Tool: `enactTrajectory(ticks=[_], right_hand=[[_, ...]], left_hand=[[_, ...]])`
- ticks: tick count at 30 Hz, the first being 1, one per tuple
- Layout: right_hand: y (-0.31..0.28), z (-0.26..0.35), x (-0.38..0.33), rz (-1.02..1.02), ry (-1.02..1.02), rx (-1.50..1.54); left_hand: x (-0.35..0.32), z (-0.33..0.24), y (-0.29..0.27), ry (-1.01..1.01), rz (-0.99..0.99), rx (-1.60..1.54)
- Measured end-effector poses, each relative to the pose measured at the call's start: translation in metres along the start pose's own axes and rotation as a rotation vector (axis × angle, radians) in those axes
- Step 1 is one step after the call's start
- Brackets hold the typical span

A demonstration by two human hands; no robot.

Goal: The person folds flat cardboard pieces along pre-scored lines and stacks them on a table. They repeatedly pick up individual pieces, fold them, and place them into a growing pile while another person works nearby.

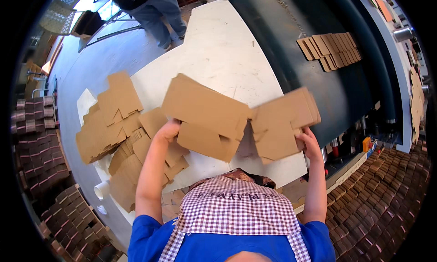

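My left hand (169, 131) is closed on the left edge of a stack of flat brown cardboard blanks (207, 111). The blanks have slots and cut tabs and are held up over the white table. My right hand (310, 144) grips the right edge of another stack of cardboard blanks (280, 123), slightly fanned at its far right corner. The inner ends of both stacks meet in front of me; whether they are joined there I cannot tell. Fingers of both hands are partly hidden behind the cardboard.
Loose cardboard blanks (107, 125) lie heaped at the left on the white table (227, 39). A dark conveyor belt (291, 39) at the right carries overlapping cardboard pieces (330, 50). Bundled cardboard stacks (382, 198) cover the floor. A person in jeans (159, 16) stands beyond the table.
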State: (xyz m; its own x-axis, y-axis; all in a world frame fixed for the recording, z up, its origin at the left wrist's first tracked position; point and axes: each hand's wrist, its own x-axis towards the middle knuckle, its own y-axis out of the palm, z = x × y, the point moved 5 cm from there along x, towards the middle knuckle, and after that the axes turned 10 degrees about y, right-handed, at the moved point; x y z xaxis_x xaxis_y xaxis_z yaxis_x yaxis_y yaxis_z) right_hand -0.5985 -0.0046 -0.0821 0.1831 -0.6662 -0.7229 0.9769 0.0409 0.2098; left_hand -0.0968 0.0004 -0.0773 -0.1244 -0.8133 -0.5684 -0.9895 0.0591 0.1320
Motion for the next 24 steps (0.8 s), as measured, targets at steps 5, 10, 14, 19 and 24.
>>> enactTrajectory(ticks=[5,10,14,19,24], right_hand=[[-0.045,-0.059,-0.025,-0.207,0.322,-0.372],[-0.033,-0.020,-0.051,-0.503,0.180,-1.299],[0.080,0.046,-0.051,-0.500,-0.366,-1.013],[0.213,0.007,-0.004,-0.135,-0.596,-1.274],[0.227,-0.026,0.016,-0.185,-0.589,-1.285]], left_hand=[[0.054,-0.030,-0.004,-0.037,0.281,0.391],[0.122,-0.025,-0.064,0.234,-0.039,0.580],[0.066,-0.074,-0.025,0.563,-0.534,0.685],[-0.022,-0.026,0.086,0.876,-0.066,1.159],[-0.032,0.015,0.088,0.752,-0.118,1.332]])
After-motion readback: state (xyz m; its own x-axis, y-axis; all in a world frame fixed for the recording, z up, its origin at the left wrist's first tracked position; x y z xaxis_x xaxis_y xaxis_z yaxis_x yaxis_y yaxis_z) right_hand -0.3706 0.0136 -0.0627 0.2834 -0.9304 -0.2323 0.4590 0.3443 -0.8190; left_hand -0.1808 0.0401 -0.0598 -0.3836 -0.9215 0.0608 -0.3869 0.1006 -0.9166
